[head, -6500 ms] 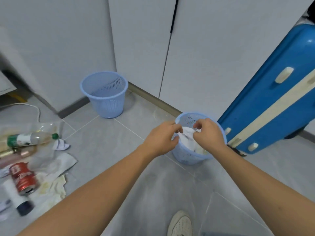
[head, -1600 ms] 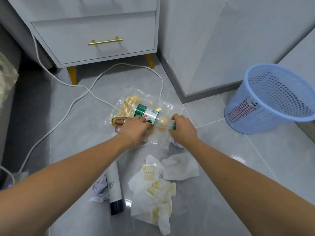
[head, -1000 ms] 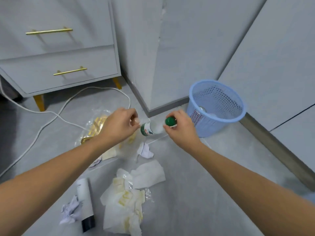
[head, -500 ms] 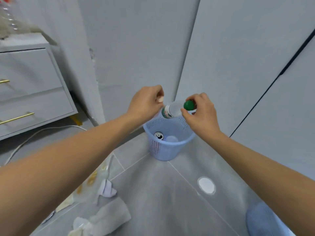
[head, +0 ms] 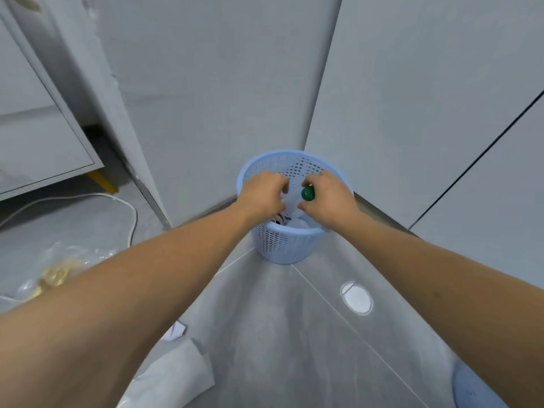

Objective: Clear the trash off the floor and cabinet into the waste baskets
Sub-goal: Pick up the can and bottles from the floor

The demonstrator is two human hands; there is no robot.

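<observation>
A light blue waste basket (head: 282, 245) stands on the floor in the corner of the walls. Both my hands are over its opening. My right hand (head: 326, 198) pinches the green cap (head: 307, 193) of the clear plastic bottle. The bottle's body runs left between my hands and is mostly hidden. My left hand (head: 263, 194) has its fingers curled at the bottle's other end. Inside the basket I see a can (head: 279, 220) and something white.
White tissue (head: 173, 378), a small crumpled paper (head: 176, 331) and a clear plastic bag with yellow bits (head: 56, 272) lie on the floor at the lower left. A white cable (head: 129, 213) runs beside the drawer cabinet (head: 35, 128). A second blue basket (head: 477, 390) shows at the bottom right.
Both hands have lowered the bottle from above the basket's rim down to its opening. The view has turned further toward the basket.
</observation>
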